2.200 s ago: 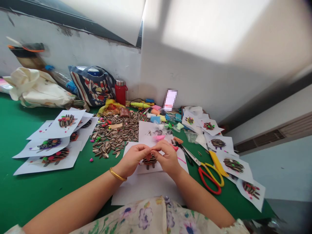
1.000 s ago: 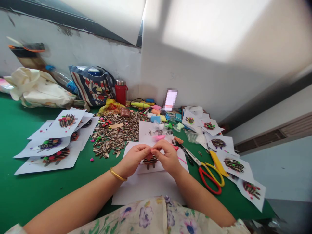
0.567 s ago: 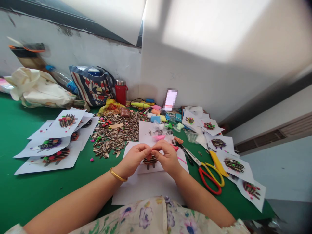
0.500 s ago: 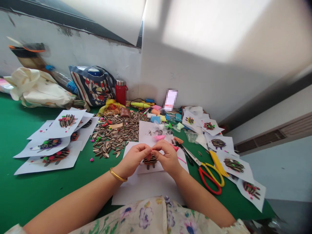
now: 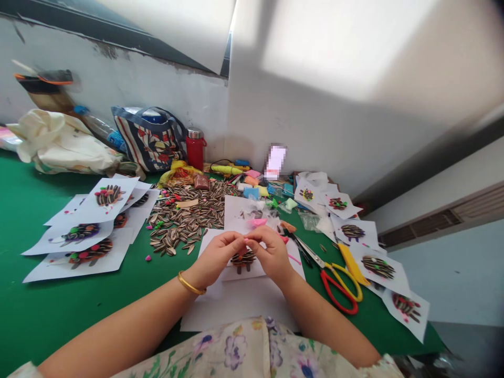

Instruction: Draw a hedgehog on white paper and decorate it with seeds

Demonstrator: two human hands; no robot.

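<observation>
Fingertips of my left hand [image 5: 218, 255] and my right hand [image 5: 272, 256] meet in a pinch over the middle of the table. Between them shows a tiny bit of pink clay [image 5: 247, 240], mostly covered by the fingers. Just below is a hedgehog-like figure made of striped sunflower seeds [image 5: 243, 262], partly hidden by my hands, on a white sheet. Another white sheet [image 5: 242, 307] lies nearer to me. A larger pink clay lump [image 5: 258, 222] rests beyond the hands. Scissors [image 5: 322, 264] with red and yellow handles lie to the right of my right hand.
A heap of sunflower seeds [image 5: 208, 207] lies behind my left hand. Papers with seed figures are stacked at left [image 5: 39, 270] and spread at right [image 5: 364, 247]. A red bottle [image 5: 195, 152], a striped bag [image 5: 151, 139] and a phone [image 5: 276, 160] stand along the wall.
My fingertips have shifted slightly, and the pink bit between them now shows more clearly. Both arms and the things on the table stay where they were.
</observation>
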